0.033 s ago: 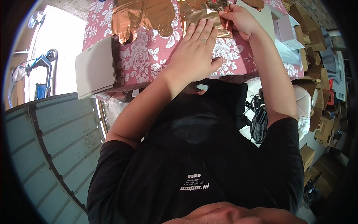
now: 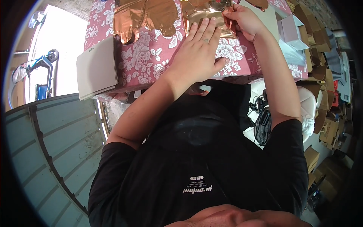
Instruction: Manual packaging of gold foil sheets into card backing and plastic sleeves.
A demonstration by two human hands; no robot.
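A folded sheet of shiny copper-coloured foil (image 2: 197, 10) lies at the far edge of the view on the table. My left hand (image 2: 198, 53) rests on it palm down, fingers stretched out flat over its near part and thumb apart on the cloth. At the foil's right edge, my right hand (image 2: 247, 23) pinches it between thumb and fingers. To the left lies a larger flat copper foil shape (image 2: 145, 17) with rounded lobes, like an uninflated foil balloon; its far part is cut off by the view.
A pink floral tablecloth (image 2: 136, 62) covers the table. Stacked grey cardboard sheets (image 2: 97, 66) stand at its left front corner. At the right are a white box (image 2: 293, 32), clear plastic (image 2: 293, 55) and several brown cartons (image 2: 319, 34). A blue scooter (image 2: 45, 72) stands far left.
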